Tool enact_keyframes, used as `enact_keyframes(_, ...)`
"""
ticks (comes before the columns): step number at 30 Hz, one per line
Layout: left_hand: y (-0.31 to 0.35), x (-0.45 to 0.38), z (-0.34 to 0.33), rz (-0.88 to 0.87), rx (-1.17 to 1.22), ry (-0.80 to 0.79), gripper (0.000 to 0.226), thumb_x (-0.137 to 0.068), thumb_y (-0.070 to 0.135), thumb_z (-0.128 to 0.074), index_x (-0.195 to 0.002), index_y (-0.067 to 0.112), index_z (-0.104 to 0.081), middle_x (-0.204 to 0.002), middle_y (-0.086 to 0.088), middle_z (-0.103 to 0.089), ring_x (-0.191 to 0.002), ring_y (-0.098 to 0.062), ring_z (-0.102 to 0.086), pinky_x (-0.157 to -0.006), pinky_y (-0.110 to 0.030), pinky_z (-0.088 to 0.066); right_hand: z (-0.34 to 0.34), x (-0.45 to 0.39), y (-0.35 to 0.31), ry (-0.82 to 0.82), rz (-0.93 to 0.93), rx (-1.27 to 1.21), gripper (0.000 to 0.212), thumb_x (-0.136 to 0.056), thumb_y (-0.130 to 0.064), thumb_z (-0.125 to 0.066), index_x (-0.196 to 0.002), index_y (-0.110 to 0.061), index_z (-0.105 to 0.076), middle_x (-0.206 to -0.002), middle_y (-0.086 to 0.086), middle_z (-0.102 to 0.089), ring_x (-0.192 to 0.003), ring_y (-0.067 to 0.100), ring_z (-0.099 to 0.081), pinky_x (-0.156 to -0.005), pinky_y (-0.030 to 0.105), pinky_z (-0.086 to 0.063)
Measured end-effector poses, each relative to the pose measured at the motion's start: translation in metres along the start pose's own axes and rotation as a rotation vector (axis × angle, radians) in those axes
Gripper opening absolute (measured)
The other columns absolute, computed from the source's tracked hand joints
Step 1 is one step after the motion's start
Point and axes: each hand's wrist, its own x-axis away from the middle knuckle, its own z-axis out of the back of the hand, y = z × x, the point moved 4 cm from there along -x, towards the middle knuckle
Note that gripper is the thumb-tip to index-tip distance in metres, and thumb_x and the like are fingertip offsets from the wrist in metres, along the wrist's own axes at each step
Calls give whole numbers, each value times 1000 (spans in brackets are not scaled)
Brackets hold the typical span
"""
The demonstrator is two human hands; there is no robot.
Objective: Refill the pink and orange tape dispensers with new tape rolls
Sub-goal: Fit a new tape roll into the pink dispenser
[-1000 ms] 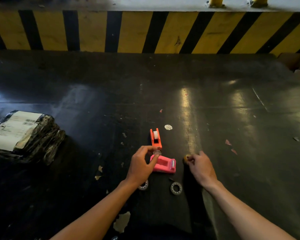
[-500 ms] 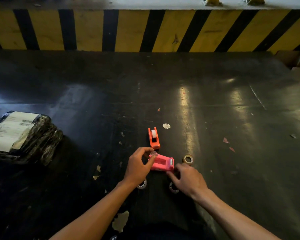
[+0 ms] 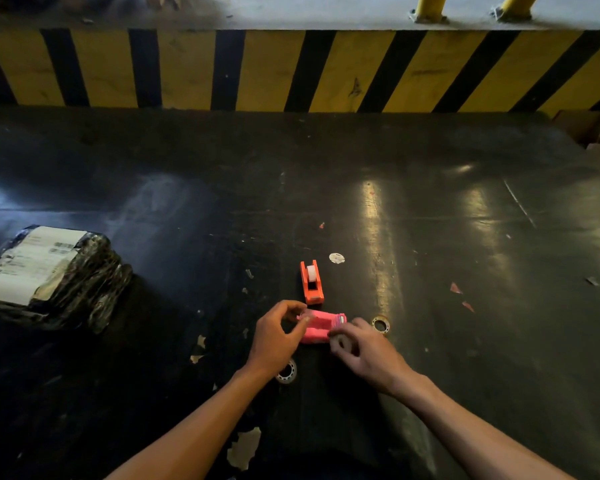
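Now the left hand [image 3: 274,337] pinches the near end of the pink dispenser [image 3: 321,328] on the surface [image 3: 465,237]; the orange dispenser [image 3: 311,282], just beyond, is loaded. Since a second ago the right hand [image 3: 368,355] has lifted a tape roll [image 3: 342,342], grip pinched on it, to the pink dispenser: loading appears imminent.

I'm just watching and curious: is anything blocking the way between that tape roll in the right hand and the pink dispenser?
Nothing visible does. The right hand holds the tape roll right beside the pink dispenser, which the left hand steadies at its other end.
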Motion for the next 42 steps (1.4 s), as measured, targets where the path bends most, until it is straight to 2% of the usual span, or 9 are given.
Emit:
enact_keyframes(4, 16, -3, 7, 49, 218, 33, 24, -88, 19, -74, -102, 36, -65, -96, 15, -74, -94, 2, -69, -80, -15, -54, 28, -6, -26, 293, 172, -273, 29, -91, -20, -73, -114, -36, -68, -111, -13, -64, -101, 1, -63, -80, 13, -49)
enact_keyframes(7, 31, -7, 10, 39, 343, 42, 21, -89, 15, -73, -108, 22, -68, -103, 9, -75, -98, -6, -71, -83, -22, -57, 39, -11, -40, 402, 268, -432, 36, -89, -7, -74, -120, -24, -68, -125, -6, -65, -113, 10, -65, -91, 26, -55)
enact_keyframes(10, 45, -11, 14, -17, 371, 34, 24, -89, 11, -72, -112, 15, -67, -106, 1, -74, -99, -11, -71, -85, -27, -58, 43, -17, -47, 405, 280, -643, 32, -90, -16, -71, -121, -15, -66, -134, -1, -64, -112, 16, -69, -93, 33, -57)
enact_keyframes(14, 54, -13, 21, -105, 272, 49, 27, -87, 16, -73, -113, 16, -67, -106, 5, -73, -98, -8, -71, -83, -26, -58, 42, -19, -50, 382, 324, -683, 32, -91, -33, -68, -121, -21, -66, -137, -10, -62, -121, 18, -65, -97, 31, -55)
enact_keyframes(21, 54, -11, 24, -182, 142, 76, 28, -88, 13, -73, -115, 18, -68, -107, 10, -72, -99, -4, -69, -80, -22, -57, 34, -24, -42, 353, 317, -647, 31, -93, -17, -70, -122, -29, -66, -138, -13, -62, -123, 15, -64, -99, 32, -54)
enact_keyframes(31, 61, -11, 26, -279, 46, 128, 29, -86, 12, -74, -113, 20, -68, -116, 7, -65, -111, -7, -60, -87, -25, -54, 38, -24, -54, 301, 313, -676, 29, -94, -20, -67, -121, -31, -64, -128, -23, -66, -115, 14, -68, -95, 34, -57)
enact_keyframes(35, 60, -11, 25, -273, 108, 103, 27, -88, 10, -73, -114, 16, -67, -118, 4, -68, -106, -10, -67, -83, -35, -59, 36, -23, -55, 287, 270, -782, 26, -94, -19, -70, -118, -26, -66, -133, -11, -65, -118, 19, -67, -95, 34, -57)
enact_keyframes(37, 60, -10, 24, -276, 117, 83, 27, -87, 12, -73, -113, 14, -67, -112, 2, -70, -101, -12, -70, -82, -38, -60, 37, -21, -57, 303, 255, -850, 21, -94, -21, -70, -114, -22, -67, -124, 0, -69, -112, 23, -70, -92, 36, -58)
enact_keyframes(42, 64, -11, 23, -323, 64, 60, 32, -83, 17, -79, -110, 19, -63, -105, 4, -66, -91, -13, -69, -74, -32, -60, 39, -21, -56, 334, 200, -839, 15, -92, -21, -71, -106, -24, -67, -105, 4, -75, -99, 22, -74, -83, 34, -61)
